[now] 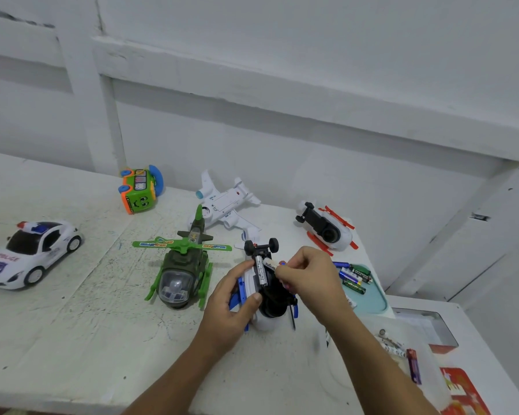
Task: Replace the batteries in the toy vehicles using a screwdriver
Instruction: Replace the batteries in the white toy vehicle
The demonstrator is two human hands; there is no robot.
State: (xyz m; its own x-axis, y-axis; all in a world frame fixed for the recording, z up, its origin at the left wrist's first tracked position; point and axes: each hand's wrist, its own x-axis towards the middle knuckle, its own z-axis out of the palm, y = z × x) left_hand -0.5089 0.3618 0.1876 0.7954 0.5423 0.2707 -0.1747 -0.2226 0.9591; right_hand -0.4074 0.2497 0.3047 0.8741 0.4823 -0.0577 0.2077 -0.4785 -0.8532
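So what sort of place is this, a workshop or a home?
Likely a makeshift home workbench rather than a workshop: a scuffed white table against a panelled wall, toy vehicles like the police car laid out, and a tray of loose batteries.

Helicopters: three on show, green helicopter [180,274], red-skid helicopter [327,230], blue-skid helicopter [264,298].
Airplane [225,205]: just one.
Police car [30,253]: one.
Green bus [140,191]: one.
White batteries [261,272], centre frame: two.
Batteries in teal tray [375,299]: several, count unclear.
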